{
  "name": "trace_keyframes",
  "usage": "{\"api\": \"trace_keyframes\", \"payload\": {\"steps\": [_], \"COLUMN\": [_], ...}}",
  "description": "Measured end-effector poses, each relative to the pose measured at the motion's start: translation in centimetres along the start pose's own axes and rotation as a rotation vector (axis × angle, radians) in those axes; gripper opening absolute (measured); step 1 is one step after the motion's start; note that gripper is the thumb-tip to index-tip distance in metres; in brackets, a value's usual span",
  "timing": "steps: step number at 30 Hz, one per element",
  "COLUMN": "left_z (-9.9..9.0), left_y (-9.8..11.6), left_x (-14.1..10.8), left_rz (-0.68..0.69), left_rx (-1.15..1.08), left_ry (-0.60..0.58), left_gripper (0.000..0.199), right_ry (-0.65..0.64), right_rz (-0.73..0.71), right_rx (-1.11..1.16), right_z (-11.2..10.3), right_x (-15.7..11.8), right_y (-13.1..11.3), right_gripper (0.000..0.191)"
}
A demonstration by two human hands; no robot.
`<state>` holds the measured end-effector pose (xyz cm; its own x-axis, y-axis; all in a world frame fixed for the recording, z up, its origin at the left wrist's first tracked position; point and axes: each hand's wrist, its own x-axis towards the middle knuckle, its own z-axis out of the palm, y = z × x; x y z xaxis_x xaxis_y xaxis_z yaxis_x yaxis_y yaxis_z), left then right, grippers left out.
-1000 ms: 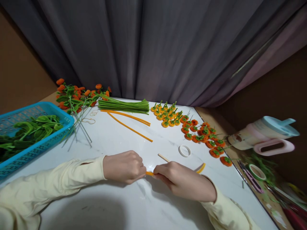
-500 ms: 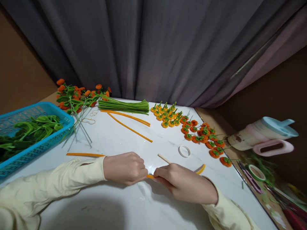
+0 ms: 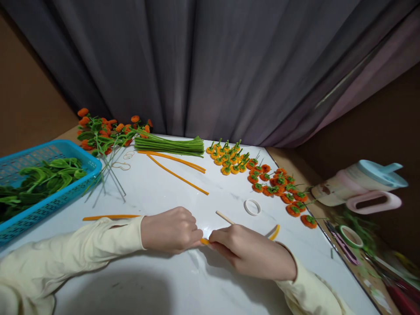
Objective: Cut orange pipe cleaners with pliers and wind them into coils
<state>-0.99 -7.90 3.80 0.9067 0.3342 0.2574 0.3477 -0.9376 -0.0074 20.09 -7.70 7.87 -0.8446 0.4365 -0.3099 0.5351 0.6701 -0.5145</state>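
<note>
My left hand (image 3: 172,230) is closed on an orange fuzzy stem (image 3: 204,241), a short piece of which shows between my two hands. The stem's one end sticks out to the left behind my left sleeve, and a curved orange end shows beyond my right wrist. My right hand (image 3: 251,251) pinches the same stem close to my left fingertips. From behind its knuckles a thin pale stick (image 3: 225,217) points up and left; how the fingers hold it is hidden. A white ring (image 3: 252,207) lies just beyond my right hand.
Loose orange stems (image 3: 177,174) and a green stem bundle (image 3: 169,145) lie farther back. Yellow pieces (image 3: 226,158) and orange pieces (image 3: 278,186) sit back right, near a cup (image 3: 344,183). A blue basket (image 3: 52,199) of green leaves stands left, by orange flowers (image 3: 105,129).
The orange stem's left end has slid a little farther left. My hands have barely moved and both keep their hold.
</note>
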Motion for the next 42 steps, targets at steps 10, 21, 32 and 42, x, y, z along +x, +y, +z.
{"api": "trace_keyframes", "payload": {"steps": [10,21,32,42], "left_z": [-0.1,-1.1,-0.3,0.1], "left_y": [-0.2,-0.7,-0.5,-1.7], "left_x": [0.2,1.0,1.0,1.0], "left_rz": [-0.002,-0.596,-0.750,-0.709], "left_rx": [-0.073,-1.336,-1.573,-1.863], "left_ry": [-0.029,-0.472,-0.416,-0.604], "left_gripper": [0.031,0.023,0.025,0.044], "right_ry": [-0.004,0.027,0.010,0.032], "right_rz": [-0.023,-0.028,-0.059,-0.055], "right_rx": [-0.013,-0.017,-0.058,-0.037], "right_z": [0.2,0.0,0.0,-0.2], "right_x": [0.0,-0.3,-0.3,-0.5], "right_y": [0.1,0.3,0.0,-0.1], "right_gripper": [0.016,0.013,0.012,0.017]}}
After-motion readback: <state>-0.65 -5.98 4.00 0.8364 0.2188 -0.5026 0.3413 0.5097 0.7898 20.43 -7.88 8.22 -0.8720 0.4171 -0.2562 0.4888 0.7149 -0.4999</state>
